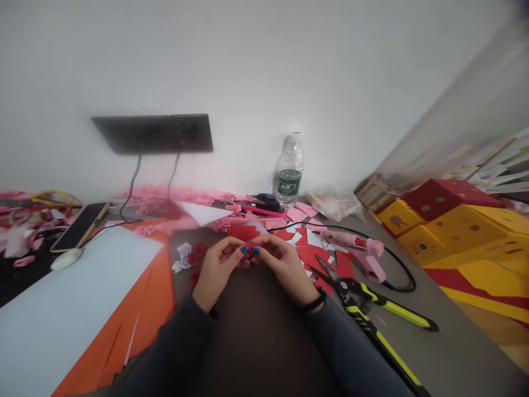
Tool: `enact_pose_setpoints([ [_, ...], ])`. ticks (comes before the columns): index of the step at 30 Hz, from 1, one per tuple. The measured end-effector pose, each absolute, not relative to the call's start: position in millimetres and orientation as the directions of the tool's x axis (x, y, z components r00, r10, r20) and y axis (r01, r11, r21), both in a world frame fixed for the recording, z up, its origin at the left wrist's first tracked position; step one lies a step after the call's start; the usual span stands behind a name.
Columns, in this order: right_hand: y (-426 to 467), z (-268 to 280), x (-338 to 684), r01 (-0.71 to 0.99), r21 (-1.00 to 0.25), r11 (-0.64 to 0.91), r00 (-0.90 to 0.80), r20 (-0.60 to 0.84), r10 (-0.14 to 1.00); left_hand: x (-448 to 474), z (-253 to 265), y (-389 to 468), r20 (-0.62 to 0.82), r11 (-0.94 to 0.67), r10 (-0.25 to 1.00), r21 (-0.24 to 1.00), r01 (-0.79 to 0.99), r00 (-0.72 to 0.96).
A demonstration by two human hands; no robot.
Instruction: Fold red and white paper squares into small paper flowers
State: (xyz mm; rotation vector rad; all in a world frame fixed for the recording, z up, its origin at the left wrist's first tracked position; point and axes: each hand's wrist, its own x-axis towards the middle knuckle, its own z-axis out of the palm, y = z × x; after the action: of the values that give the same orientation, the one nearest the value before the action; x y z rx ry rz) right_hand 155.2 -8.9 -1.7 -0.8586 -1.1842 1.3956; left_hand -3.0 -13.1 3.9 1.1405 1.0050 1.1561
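Observation:
Both hands meet over the middle of the table, thumbs and fingertips pinched together. Between them is a small piece of crumpled red paper (250,248), mostly covered by the fingers. My left hand (219,267) grips it from the left, and my right hand (286,266) from the right. Beside my left hand lie red paper flowers (196,253) and a white paper flower (182,257). Red paper scraps (308,251) are scattered to the right of my right hand, close to open scissors (351,291) with black and yellow-green handles.
A pink glue gun (366,253) with a black cord lies right. A water bottle (290,173) stands against the wall. Pink paper flowers (152,204) line the back. White sheets (82,281), orange paper (159,298) and a phone (80,226) lie left; yellow boxes (467,231) stand right.

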Motion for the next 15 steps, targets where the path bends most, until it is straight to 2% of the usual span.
enact_pose_setpoints([
  [6, -7.1, -5.7, 155.7, -0.38, -0.924, -0.044, -0.178, 0.027, 0.984, -0.1, 5.5, -13.2, -0.06, 0.103, 0.989, 0.935, -0.34, 0.133],
  [15, -8.9, -3.8, 154.8, -0.383, -0.921, -0.076, -0.201, 0.003, 0.98, 0.1, 6.4, -13.9, -0.065, 0.123, 0.985, 0.915, -0.385, 0.162],
])
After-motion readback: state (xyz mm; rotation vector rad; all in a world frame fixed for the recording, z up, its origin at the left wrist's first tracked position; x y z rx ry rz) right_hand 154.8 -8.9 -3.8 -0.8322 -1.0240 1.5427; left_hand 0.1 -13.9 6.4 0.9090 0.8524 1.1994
